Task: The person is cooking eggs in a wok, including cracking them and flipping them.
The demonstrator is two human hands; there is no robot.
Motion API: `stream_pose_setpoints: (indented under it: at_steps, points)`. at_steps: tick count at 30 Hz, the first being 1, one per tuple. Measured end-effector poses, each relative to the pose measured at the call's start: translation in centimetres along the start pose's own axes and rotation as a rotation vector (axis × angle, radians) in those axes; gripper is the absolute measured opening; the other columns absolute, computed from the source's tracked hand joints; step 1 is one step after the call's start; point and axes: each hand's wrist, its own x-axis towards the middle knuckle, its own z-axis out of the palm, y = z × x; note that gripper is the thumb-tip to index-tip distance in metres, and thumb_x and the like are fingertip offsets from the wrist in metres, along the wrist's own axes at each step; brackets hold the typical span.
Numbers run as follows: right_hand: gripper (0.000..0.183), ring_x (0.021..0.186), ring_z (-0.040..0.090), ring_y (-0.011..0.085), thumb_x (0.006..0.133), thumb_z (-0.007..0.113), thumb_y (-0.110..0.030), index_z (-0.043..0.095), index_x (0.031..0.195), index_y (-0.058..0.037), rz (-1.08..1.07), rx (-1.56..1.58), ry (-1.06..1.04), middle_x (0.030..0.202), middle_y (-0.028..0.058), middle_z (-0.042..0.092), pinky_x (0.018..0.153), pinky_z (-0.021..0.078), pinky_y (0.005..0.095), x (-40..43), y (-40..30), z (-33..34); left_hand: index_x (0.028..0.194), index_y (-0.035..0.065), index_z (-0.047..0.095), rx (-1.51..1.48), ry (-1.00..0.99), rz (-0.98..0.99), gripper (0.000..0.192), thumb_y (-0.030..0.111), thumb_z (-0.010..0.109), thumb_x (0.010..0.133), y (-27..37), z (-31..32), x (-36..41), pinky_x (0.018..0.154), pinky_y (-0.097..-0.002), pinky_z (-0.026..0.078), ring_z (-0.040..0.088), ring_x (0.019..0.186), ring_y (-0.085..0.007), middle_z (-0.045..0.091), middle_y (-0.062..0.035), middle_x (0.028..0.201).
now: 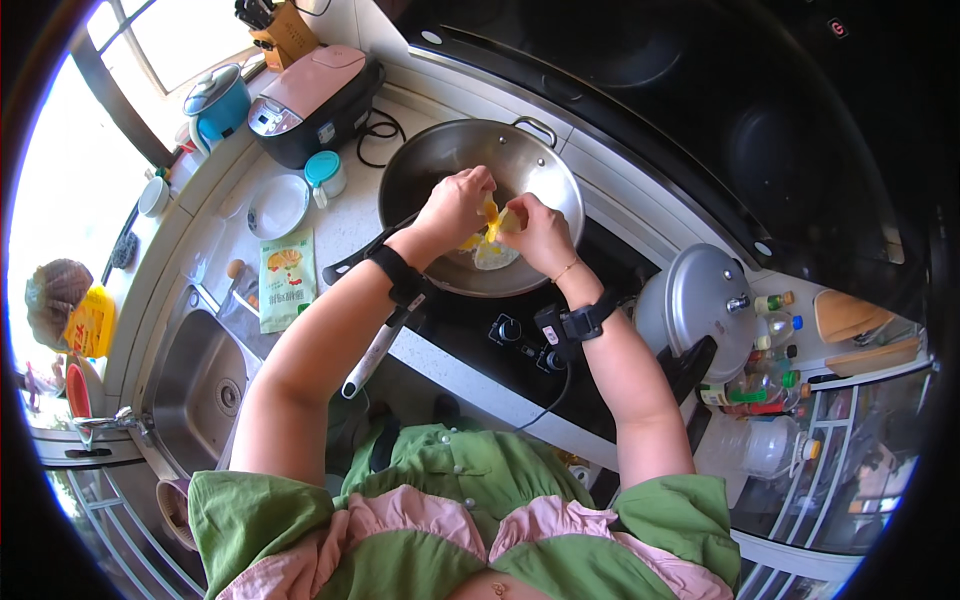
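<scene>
Both of my hands are over a large steel wok [442,142] that sits on the black cooktop [480,322]. My left hand [457,202] grips one piece of a broken eggshell [489,204], and my right hand [536,229] grips another piece [511,221] beside it. Yellow yolk [492,225] stretches between the pieces. Below them, egg white and yolk [495,255] lie in the wok. A long light-coloured utensil handle [371,360] sticks out below my left forearm. The wok's black handle [349,266] is partly hidden by that arm.
At left stand a rice cooker [315,97], a teal-lidded jar [325,174], a white plate [279,206], a green food packet [288,281] and a brown egg [235,268], near a steel sink [202,367]. A pressure cooker [697,311] and several bottles [780,382] are at right. The range hood [637,75] overhangs.
</scene>
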Motion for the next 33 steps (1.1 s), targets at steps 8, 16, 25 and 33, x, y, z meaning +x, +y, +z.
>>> stream_pose_setpoints:
  at_steps: [8,16,25,33]
  points:
    - [0.036,0.084,0.063,0.0323,0.065,0.071,-0.020,0.060,0.097,-0.0078,-0.007,-0.018,-0.018,0.088,0.0144,0.066,0.075,0.0506,0.0382,0.4,1.0,-0.3,0.091,0.0025,0.052,0.055,0.050,0.077,0.034,0.001,0.069,0.062,0.9,-1.2,0.5,0.075,-0.0379,0.050,0.059,0.088,-0.0343,0.060,-0.0148,0.093]
    - [0.044,0.081,0.064,0.0258,0.063,0.076,-0.020,0.060,0.101,-0.0047,0.059,0.052,-0.015,0.089,0.0125,0.066,0.075,0.0503,0.0331,1.1,1.2,-0.5,0.092,0.0021,0.052,0.109,-0.041,0.052,0.032,0.001,0.068,0.064,0.3,-0.9,0.4,0.075,-0.0381,0.049,0.059,0.087,-0.0348,0.060,-0.0153,0.092]
    - [0.048,0.082,0.057,0.0142,0.065,0.077,-0.008,0.054,0.106,0.0017,0.332,0.689,-0.073,0.089,0.0060,0.060,0.075,0.0476,0.0258,0.8,0.7,-0.4,0.095,0.0024,0.052,0.117,0.034,0.023,0.040,0.000,0.071,0.060,1.2,-2.1,0.1,0.077,-0.0377,0.049,0.059,0.090,-0.0349,0.060,-0.0151,0.094]
    - [0.046,0.081,0.058,0.0124,0.068,0.076,-0.006,0.057,0.109,0.0007,0.242,0.604,-0.131,0.093,0.0062,0.063,0.075,0.0483,0.0256,1.1,1.7,-0.3,0.097,0.0030,0.051,0.126,0.043,0.048,0.040,-0.001,0.070,0.062,2.4,-2.6,0.5,0.078,-0.0384,0.049,0.058,0.091,-0.0357,0.059,-0.0159,0.096]
